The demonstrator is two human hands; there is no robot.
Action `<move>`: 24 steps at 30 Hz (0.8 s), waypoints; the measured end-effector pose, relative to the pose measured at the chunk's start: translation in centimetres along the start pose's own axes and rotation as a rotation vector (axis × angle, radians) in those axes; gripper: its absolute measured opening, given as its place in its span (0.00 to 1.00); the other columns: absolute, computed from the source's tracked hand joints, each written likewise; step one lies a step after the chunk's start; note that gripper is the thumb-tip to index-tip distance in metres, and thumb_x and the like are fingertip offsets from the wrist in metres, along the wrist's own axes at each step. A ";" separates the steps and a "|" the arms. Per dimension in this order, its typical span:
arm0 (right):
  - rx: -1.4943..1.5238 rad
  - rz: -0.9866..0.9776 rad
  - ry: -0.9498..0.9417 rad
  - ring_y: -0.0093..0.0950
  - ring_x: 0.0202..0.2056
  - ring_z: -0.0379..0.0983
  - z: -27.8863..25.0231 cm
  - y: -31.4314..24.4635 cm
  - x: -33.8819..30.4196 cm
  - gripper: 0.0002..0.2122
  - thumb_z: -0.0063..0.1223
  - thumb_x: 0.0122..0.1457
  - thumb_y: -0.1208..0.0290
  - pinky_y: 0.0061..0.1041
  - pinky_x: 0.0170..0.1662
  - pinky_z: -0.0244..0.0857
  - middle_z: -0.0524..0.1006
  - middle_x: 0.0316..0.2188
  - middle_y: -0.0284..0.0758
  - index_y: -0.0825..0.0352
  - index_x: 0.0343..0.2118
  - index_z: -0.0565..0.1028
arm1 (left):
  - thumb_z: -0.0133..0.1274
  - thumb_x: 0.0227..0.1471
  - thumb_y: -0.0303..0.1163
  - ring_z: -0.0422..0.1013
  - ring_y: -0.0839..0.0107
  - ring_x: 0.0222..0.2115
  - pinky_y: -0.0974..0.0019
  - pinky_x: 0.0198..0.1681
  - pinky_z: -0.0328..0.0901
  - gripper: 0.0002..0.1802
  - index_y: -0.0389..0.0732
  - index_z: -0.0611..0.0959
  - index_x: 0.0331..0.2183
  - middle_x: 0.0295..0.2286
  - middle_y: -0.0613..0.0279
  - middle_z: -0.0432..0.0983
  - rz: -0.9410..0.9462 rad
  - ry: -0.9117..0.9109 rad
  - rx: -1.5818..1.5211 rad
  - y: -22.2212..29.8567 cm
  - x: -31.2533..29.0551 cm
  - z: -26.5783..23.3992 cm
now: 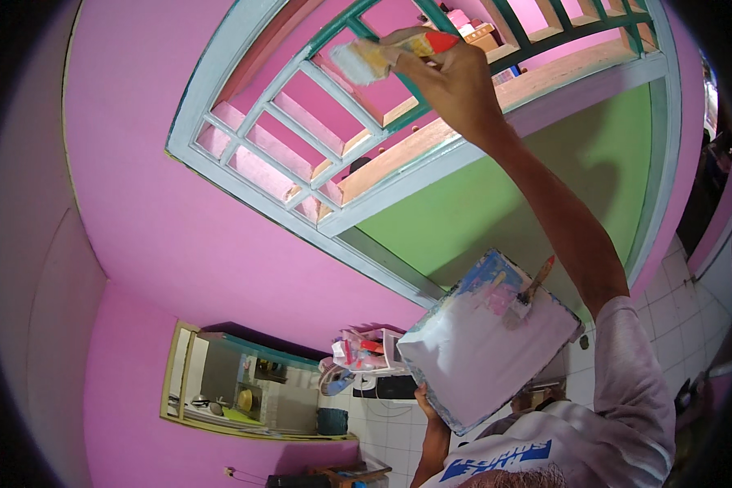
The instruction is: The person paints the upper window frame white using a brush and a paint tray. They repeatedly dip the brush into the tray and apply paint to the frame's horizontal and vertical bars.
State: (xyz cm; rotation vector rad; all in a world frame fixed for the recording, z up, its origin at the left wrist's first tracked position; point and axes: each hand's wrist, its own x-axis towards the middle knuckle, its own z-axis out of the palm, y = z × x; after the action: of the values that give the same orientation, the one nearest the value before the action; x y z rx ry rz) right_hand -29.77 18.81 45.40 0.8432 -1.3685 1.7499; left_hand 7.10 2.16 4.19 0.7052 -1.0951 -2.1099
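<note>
Raised in front of the window lattice [325, 146], my right hand [457, 81] is closed round the handle of a paintbrush [364, 62]. Its bristles carry pale paint and point left, close to the lattice bars. Some bars are pale blue-grey, others dark green. Lower down, my left hand [429, 408] grips the left edge of a paint tray [476, 354]; most of its fingers are hidden beneath. Whitish paint covers the tray, with blue and pink stains at the far end. A second brush [535, 283] with a red-tipped handle lies there.
Pink walls [179, 203] surround the frame, with a green panel [496, 207] below the lattice. At lower left, a yellow-edged opening [175, 374] shows kitchen things. A pink-and-white rack [374, 351] stands beside it. White floor tiles [671, 317] show at right.
</note>
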 end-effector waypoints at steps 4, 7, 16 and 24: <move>-0.041 0.006 0.008 0.30 0.20 0.75 0.6 1.5 0.6 0.12 0.58 0.56 0.64 0.28 0.26 0.66 0.77 0.19 0.43 0.71 0.32 0.80 | 0.52 0.49 0.50 0.67 0.63 0.40 0.58 0.44 0.64 0.27 0.39 0.74 0.44 0.39 0.59 0.71 -0.034 0.018 -0.012 0.1 0.0 0.4; 0.058 -0.079 0.038 0.30 0.19 0.74 1.9 1.1 0.0 0.12 0.58 0.56 0.65 0.28 0.25 0.65 0.77 0.19 0.43 0.72 0.31 0.79 | 0.52 0.50 0.50 0.67 0.63 0.41 0.58 0.44 0.64 0.27 0.39 0.74 0.44 0.39 0.58 0.71 -0.054 0.019 -0.040 -0.1 0.0 0.1; 0.055 -0.067 0.063 0.31 0.18 0.73 1.6 1.2 0.6 0.12 0.58 0.56 0.65 0.27 0.25 0.66 0.76 0.17 0.41 0.71 0.28 0.78 | 0.52 0.48 0.51 0.68 0.63 0.41 0.58 0.44 0.64 0.29 0.39 0.74 0.45 0.39 0.59 0.71 -0.026 0.016 -0.010 -0.5 0.5 -1.2; 0.033 -0.098 0.051 0.32 0.18 0.73 1.1 1.3 -0.2 0.11 0.57 0.55 0.66 0.30 0.24 0.66 0.75 0.16 0.42 0.72 0.27 0.77 | 0.51 0.47 0.51 0.68 0.63 0.41 0.58 0.43 0.65 0.30 0.39 0.74 0.45 0.39 0.59 0.72 -0.011 0.026 0.000 -0.8 0.6 -1.8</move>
State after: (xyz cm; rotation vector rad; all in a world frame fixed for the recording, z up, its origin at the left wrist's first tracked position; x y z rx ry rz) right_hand -30.71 17.50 44.83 0.8634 -1.2473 1.7113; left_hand 7.76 1.16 2.55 0.7377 -1.0791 -2.1040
